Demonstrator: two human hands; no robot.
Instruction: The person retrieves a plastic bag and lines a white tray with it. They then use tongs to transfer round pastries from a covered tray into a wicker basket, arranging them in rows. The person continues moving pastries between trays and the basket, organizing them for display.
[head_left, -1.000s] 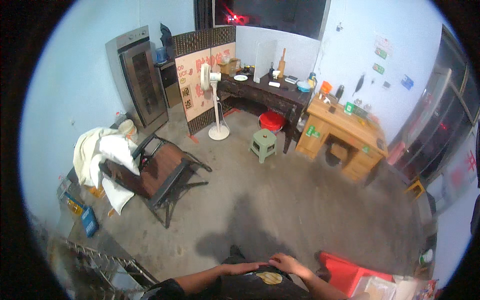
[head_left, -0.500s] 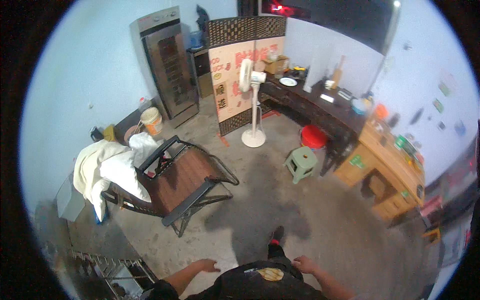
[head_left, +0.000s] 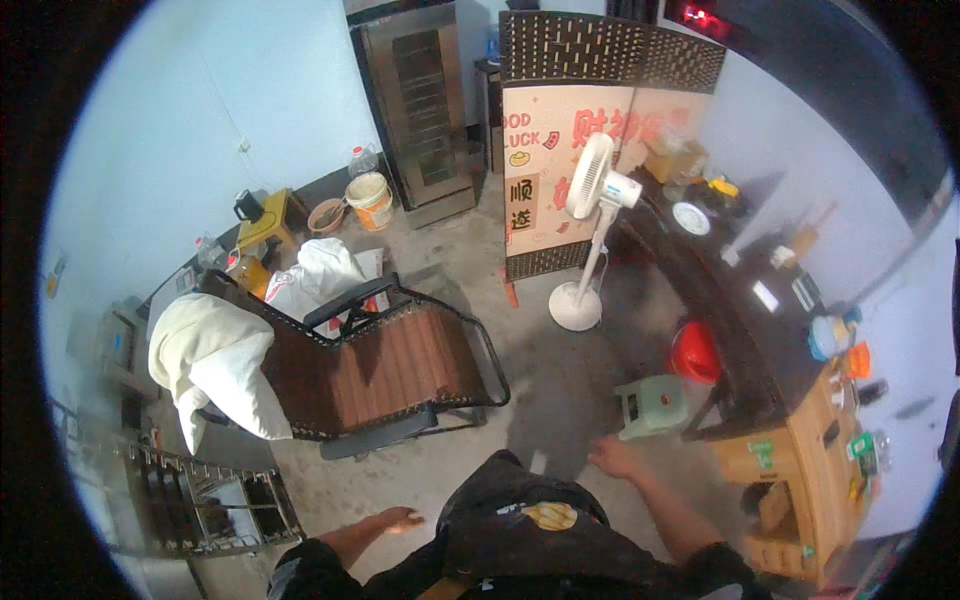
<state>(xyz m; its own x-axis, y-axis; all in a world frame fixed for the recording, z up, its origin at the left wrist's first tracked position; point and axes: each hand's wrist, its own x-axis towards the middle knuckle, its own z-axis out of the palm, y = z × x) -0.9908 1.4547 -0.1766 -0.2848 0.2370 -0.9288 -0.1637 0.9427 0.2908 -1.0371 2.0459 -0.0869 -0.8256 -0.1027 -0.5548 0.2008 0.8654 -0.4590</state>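
My left hand [head_left: 394,520] hangs beside my dark clothes at the lower edge, fingers loosely apart, holding nothing I can see. My right hand [head_left: 612,458] is held out on the other side, a little blurred, with loosely bent fingers and nothing visible in it. It appears just below a pale green stool [head_left: 652,407] in the picture, apart from it. Left of my body stands a reclining chair [head_left: 390,365] with a brown slatted seat and black frame. A cream blanket [head_left: 205,335] and a white pillow [head_left: 240,390] lie over its head end.
A white standing fan [head_left: 577,306] is ahead, before a folding screen [head_left: 545,200]. A red bucket [head_left: 696,352] sits under a dark counter [head_left: 735,330]; a wooden desk [head_left: 815,480] is at right. A metal rack [head_left: 215,500] stands lower left, a tall cabinet [head_left: 420,120] at the back.
The view has swung left and moved forward, so the chair and fan look nearer and the room has shifted right in the picture. Both hands remain at my sides with nothing taken hold of.
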